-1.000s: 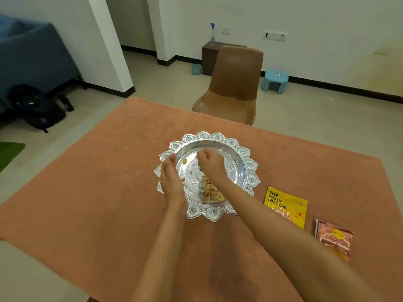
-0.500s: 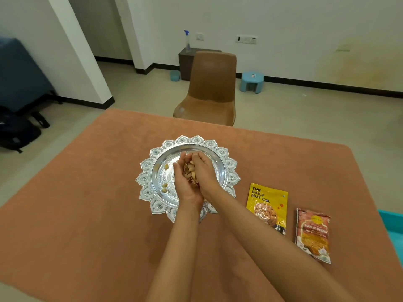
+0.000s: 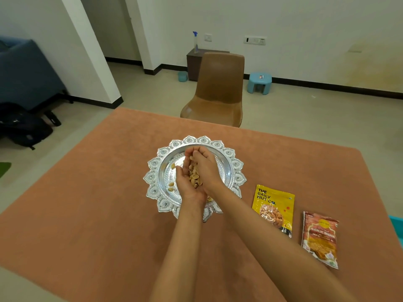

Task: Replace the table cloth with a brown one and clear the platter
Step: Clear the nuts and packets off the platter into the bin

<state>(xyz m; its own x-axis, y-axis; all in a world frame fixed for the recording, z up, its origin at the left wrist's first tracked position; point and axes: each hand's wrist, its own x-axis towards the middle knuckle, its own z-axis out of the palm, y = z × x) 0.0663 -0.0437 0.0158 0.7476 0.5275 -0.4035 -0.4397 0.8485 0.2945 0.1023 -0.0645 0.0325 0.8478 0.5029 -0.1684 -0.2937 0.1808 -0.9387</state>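
2 hands (image 3: 197, 173) cup shells (image 3: 194, 177) (scalloped silver platter (image 3: 234, 171))

A home's living-dining room: beyond the hands (image 3: 197, 175), a cloth-covered table (image 3: 109, 192), brown chair (image 3: 218, 88), blue sofa (image 3: 24, 73) far left, small plastic stool (image 3: 260, 82).

Scalloped silver platter (image 3: 236, 165) flat on brown table cloth (image 3: 98, 203), few pale shells (image 3: 171, 186) inside.
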